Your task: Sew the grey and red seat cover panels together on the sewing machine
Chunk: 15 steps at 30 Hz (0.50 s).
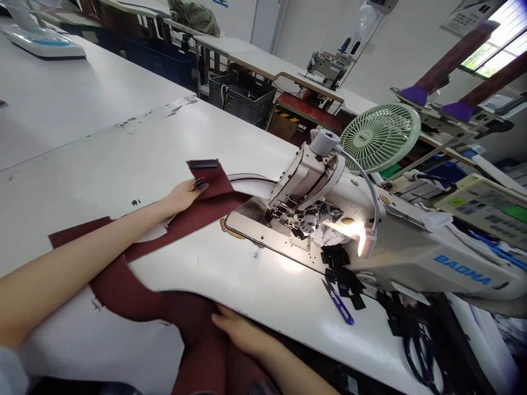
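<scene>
A long dark red fabric piece [144, 291] with a curved edge spreads over the white table and hangs over its front edge. My left hand [185, 196] grips the far end of this fabric, close to a flap bearing a black strip [202, 163]. A small dark piece shows at the fingertips, too small to name. Lower down, my right hand [241, 332] pinches the fabric at the table's edge; part of its fingers is hidden. To the right of both hands stands a sewing machine [307, 181], its lamp lit, with the fabric apart from its needle area.
Purple thread snips [338, 302] lie beside several black strips [346, 274] in front of the machine. A green fan [381, 137] stands behind it, and a control panel [486, 208] is at the right. Dark crates [242, 101] sit beneath the far tables.
</scene>
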Available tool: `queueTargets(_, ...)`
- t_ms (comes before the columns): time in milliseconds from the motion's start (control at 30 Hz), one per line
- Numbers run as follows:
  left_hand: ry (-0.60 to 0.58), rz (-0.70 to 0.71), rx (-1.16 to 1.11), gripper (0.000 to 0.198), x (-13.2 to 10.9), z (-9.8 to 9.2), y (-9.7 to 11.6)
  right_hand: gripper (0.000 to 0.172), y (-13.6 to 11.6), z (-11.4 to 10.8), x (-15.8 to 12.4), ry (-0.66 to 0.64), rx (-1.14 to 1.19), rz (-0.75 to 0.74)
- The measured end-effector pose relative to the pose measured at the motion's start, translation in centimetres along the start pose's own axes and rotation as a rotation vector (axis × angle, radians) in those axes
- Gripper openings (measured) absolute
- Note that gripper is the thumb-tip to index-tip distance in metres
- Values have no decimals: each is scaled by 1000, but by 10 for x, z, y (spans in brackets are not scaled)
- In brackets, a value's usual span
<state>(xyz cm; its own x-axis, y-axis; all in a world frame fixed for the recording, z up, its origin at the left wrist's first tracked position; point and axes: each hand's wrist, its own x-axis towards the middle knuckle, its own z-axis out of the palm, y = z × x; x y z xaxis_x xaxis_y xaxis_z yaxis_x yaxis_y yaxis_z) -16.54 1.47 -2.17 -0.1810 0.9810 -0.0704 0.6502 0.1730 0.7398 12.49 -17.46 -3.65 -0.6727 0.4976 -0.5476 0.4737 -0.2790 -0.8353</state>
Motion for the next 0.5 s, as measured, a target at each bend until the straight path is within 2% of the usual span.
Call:
queueTargets(67, -30, -46, -112, 62, -25, -9, -9, 62, -23, -3, -22, -154, -186, -115)
queueTargets(133, -66, -146, -266, 64, -39, -19, -14, 61, -49, -11, -34, -232, -431, -346)
queueTargets(167, -74, -203, -338, 62, -43, -24, -15, 55, -60, -18, -34, -162, -538, -427)
queueTargets(200, -74, -253, -393, 60, -46, -28, -16, 50, -69, -27, -28, -30, -660, -459)
queueTargets(300, -71, -319, -398, 55, -50, -36, -14, 52, -84, -58, 17, 451, -1112, -410)
queueTargets(333, -78, -324, -385, 54, -53, -37, -13, 53, -87, -69, 38, 527, -1237, -412)
queueTargets(400, -99, -325, -380, 53, -59, -39, -11, 53, -94, -89, 79, 584, -1375, -436)
queueTargets(500, -120, -301, -401, 56, -66, -48, -11, 57, -110, -107, 126, 662, -1386, -381)
